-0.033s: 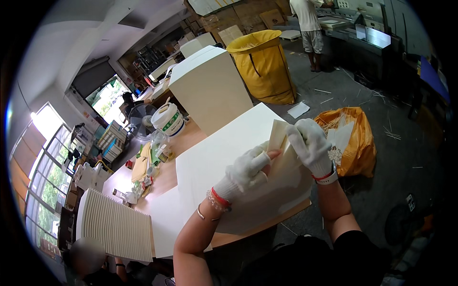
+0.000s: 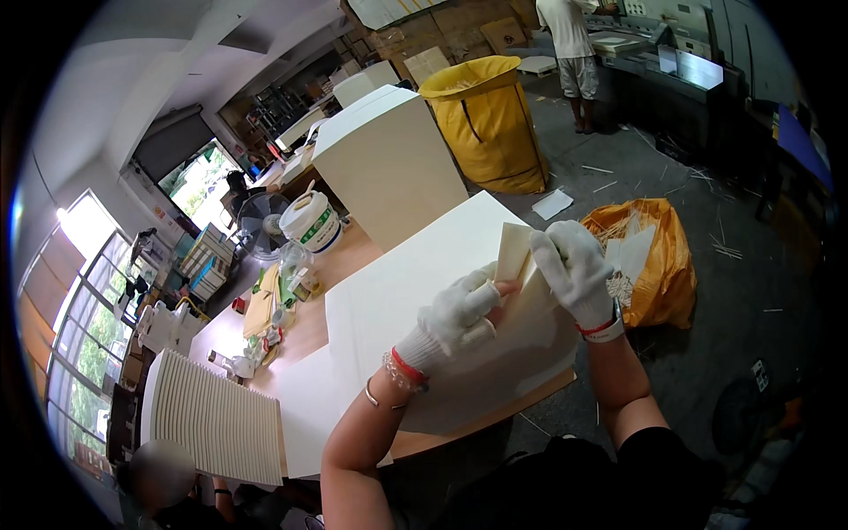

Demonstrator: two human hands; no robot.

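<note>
A cream piece of paper (image 2: 511, 253), folded or curled upward, stands between my hands above a large stack of white sheets (image 2: 402, 283). My left hand (image 2: 458, 316), in a white knit glove with bare fingertips, is closed on its left side, thumb and finger pinching it. At its right edge my right hand (image 2: 576, 269), also gloved, is closed with bent fingers gripping the paper. Whether the piece is loose or the corner of a sheet from the stack, I cannot tell; the gloves hide part of it.
Behind the stack rises a tall block of paper (image 2: 389, 168). A white bucket (image 2: 311, 223) and small clutter are on the table's left. Ridged stacked paper (image 2: 208, 420) lies near left, beside another person. Yellow bag (image 2: 486, 132) and orange scrap bag (image 2: 667, 283) stand at right.
</note>
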